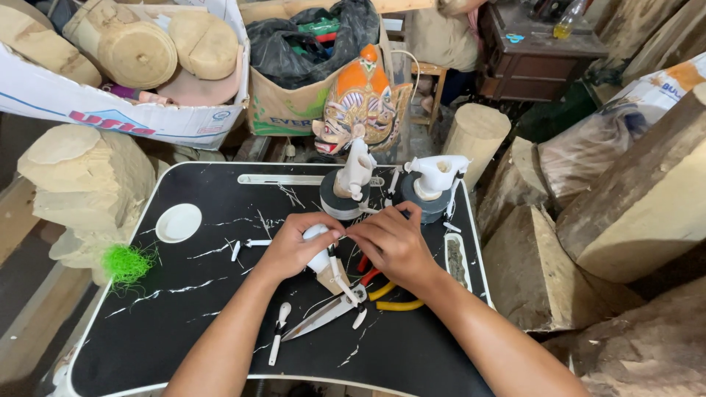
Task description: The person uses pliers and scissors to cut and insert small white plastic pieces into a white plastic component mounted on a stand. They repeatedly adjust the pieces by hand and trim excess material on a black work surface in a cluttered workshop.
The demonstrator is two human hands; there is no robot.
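Far left: pale rough-hewn wood block (84,184), a tuft of bright green fibre (126,263) at its base. Black matte tray table (147,331) with white rim, streaked with white paint marks. Small round white dish (179,223) is set on its left part.

Left hand (294,246) is curled around a small white carved figure (321,257), smooth and painted, tan unpainted cone at its lower end. Long axis is tilted: white upper end toward the top left, tan tip down-right toward the tray. Figure is held just above tray centre. Right hand (393,242) meets it from the right; thumb and forefinger are pinched together at the figure's top, touching the left fingertips. Whatever is pinched is too small to tell.

Below the hands: white-handled small tool (278,334), metal pointed shears (327,315), pliers (390,298) with yellow and red grips, all lying flat.

Behind the hands: two white carved pieces (357,167) (439,174) are stood on dark round bases. A painted wooden mask (362,103), orange crown, glossy, is propped behind the tray. Right: big raw timber blocks (632,213).
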